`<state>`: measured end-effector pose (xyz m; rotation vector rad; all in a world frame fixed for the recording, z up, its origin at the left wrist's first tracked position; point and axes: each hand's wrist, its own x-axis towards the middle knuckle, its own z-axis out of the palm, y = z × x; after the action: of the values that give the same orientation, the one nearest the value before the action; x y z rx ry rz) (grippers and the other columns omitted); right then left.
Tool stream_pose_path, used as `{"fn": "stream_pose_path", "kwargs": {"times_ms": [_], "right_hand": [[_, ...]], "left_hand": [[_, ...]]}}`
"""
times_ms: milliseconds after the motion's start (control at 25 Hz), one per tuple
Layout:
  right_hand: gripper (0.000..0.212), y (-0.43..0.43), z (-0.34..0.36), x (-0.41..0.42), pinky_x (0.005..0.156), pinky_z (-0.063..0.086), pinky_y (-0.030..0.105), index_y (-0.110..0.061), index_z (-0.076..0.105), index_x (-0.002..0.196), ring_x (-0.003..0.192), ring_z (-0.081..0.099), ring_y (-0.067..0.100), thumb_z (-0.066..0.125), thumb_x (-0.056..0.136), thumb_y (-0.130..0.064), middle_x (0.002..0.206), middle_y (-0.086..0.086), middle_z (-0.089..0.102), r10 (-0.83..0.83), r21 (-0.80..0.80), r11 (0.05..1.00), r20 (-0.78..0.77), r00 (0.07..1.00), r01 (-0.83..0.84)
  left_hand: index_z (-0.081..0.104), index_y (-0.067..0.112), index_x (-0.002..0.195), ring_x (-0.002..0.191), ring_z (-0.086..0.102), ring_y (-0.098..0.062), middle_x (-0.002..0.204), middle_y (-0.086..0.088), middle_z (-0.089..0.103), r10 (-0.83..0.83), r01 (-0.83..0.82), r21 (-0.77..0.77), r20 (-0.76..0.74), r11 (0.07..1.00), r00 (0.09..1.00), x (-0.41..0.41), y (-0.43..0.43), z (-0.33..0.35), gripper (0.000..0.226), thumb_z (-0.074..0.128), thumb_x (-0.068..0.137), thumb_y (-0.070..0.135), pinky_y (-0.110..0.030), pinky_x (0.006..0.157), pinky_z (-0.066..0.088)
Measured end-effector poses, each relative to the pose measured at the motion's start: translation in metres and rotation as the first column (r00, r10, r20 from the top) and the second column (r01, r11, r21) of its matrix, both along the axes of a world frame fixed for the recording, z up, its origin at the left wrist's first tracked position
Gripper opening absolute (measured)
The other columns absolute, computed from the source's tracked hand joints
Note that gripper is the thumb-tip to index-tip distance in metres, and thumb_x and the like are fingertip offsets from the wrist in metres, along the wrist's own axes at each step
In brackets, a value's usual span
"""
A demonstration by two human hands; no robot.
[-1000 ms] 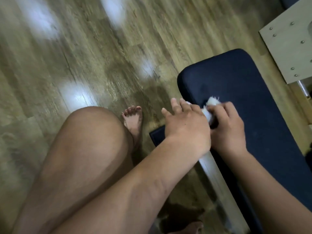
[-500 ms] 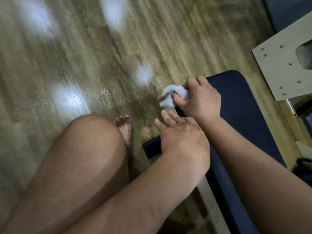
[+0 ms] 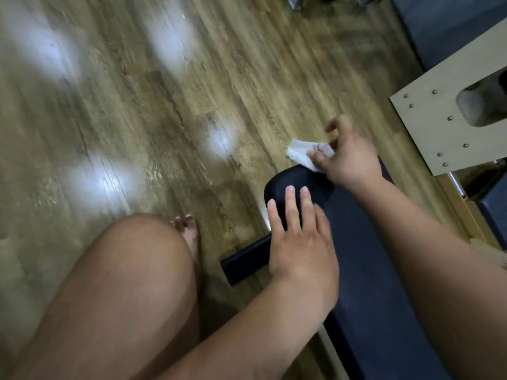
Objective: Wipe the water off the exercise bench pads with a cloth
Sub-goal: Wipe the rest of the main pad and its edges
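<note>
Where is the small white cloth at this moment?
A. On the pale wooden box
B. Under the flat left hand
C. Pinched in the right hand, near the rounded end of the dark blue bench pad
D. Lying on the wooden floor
C: the right hand pinches the small white cloth beside the dark blue bench pad; the left hand lies flat, empty.

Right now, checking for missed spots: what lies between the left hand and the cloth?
Only the bare rounded end of the bench pad, in the head view. The left hand rests flat on it; the right hand pinches the cloth.
</note>
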<state>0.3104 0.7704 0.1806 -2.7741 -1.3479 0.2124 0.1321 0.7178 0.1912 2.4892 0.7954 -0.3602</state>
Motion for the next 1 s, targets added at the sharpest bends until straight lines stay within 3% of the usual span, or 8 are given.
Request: {"fn": "stream_pose_path", "kwargs": {"times_ms": [80,240,400,560,640,720,880,1000], "right_hand": [[0.029,-0.006,-0.005,-0.001,0.079,0.049,0.038,-0.031,0.057,0.117,0.091,0.061,0.029,0.056,0.09,-0.038,0.106,0.004,0.058,0.23,-0.077,0.971,0.041,0.972,-0.227],[0.028,0.0,0.007,-0.018,0.093,0.046,0.033,-0.032,0.068,0.112,0.104,0.058,0.016,0.053,0.091,-0.044,0.106,0.0,0.059,0.272,-0.101,0.947,-0.251,0.929,-0.304],[0.029,0.005,0.015,-0.061,0.083,0.047,0.031,-0.041,0.064,0.114,0.103,0.058,0.012,0.049,0.09,-0.035,0.115,-0.009,0.058,0.529,-0.186,0.783,-0.302,0.793,-0.594],[0.05,0.018,0.022,0.038,0.077,0.051,0.035,-0.044,0.064,0.1,0.095,0.061,0.023,0.03,0.079,-0.074,0.098,-0.002,0.06,0.315,-0.46,0.836,-0.046,0.948,-0.3],[0.038,0.029,0.021,0.063,0.081,0.051,0.037,-0.042,0.068,0.089,0.096,0.061,0.025,0.037,0.081,-0.063,0.097,0.001,0.063,0.115,-0.474,0.874,-0.001,0.993,-0.102],[0.032,0.035,-0.001,0.04,0.085,0.05,0.039,-0.035,0.071,0.092,0.103,0.06,0.026,0.039,0.086,-0.037,0.109,0.001,0.064,0.226,-0.459,0.857,-0.077,0.971,-0.236],[0.034,0.027,-0.002,-0.01,0.09,0.048,0.036,-0.034,0.07,0.099,0.11,0.057,0.015,0.04,0.086,-0.024,0.119,-0.011,0.059,0.417,-0.355,0.795,-0.27,0.868,-0.492],[0.04,0.024,0.012,0.049,0.09,0.049,0.037,-0.042,0.065,0.108,0.112,0.057,0.019,0.037,0.083,-0.03,0.117,-0.009,0.064,0.238,-0.428,0.863,-0.128,0.963,-0.27]], "left_hand": [[-0.014,0.001,0.152,0.137,-0.037,-0.049,0.154,-0.028,-0.031,-0.013,0.014,0.018,-0.046,1.0,0.999,0.001,0.002,-0.007,0.074,0.03,0.104,0.034,-0.066,0.108,-0.019],[-0.022,-0.004,0.147,0.136,-0.036,-0.051,0.152,-0.03,-0.034,-0.02,0.017,-0.029,-0.092,0.999,0.996,0.011,0.008,-0.015,0.073,0.026,0.104,0.031,-0.066,0.104,-0.023],[-0.029,-0.01,0.139,0.135,-0.034,-0.054,0.151,-0.033,-0.032,-0.058,0.05,-0.067,-0.129,0.997,0.99,0.01,0.002,-0.017,0.075,0.024,0.104,0.031,-0.065,0.098,-0.028],[-0.034,-0.014,0.131,0.122,-0.047,-0.056,0.13,-0.041,-0.05,-0.019,0.014,-0.104,-0.05,0.994,0.999,0.012,0.004,-0.022,0.075,0.022,0.103,0.027,-0.066,0.101,-0.025],[-0.033,-0.014,0.133,0.121,-0.048,-0.056,0.128,-0.041,-0.051,-0.013,0.008,-0.093,-0.049,0.996,0.999,0.014,0.001,-0.024,0.071,0.019,0.104,0.023,-0.064,0.1,-0.028],[-0.034,-0.015,0.13,0.116,-0.051,-0.056,0.121,-0.041,-0.055,-0.04,0.029,-0.147,-0.068,0.989,0.997,0.017,0.001,-0.022,0.066,0.015,0.105,0.021,-0.062,0.097,-0.031],[-0.034,-0.014,0.127,0.112,-0.056,-0.052,0.116,-0.038,-0.06,-0.03,0.018,-0.238,-0.048,0.971,0.998,0.017,0.006,-0.025,0.062,0.013,0.103,0.018,-0.057,0.097,-0.033],[-0.034,-0.012,0.132,0.118,-0.054,-0.049,0.128,-0.034,-0.057,-0.112,0.114,-0.149,0.021,0.982,0.994,0.009,0.013,-0.02,0.063,0.013,0.1,0.015,-0.055,0.102,-0.031]]}}
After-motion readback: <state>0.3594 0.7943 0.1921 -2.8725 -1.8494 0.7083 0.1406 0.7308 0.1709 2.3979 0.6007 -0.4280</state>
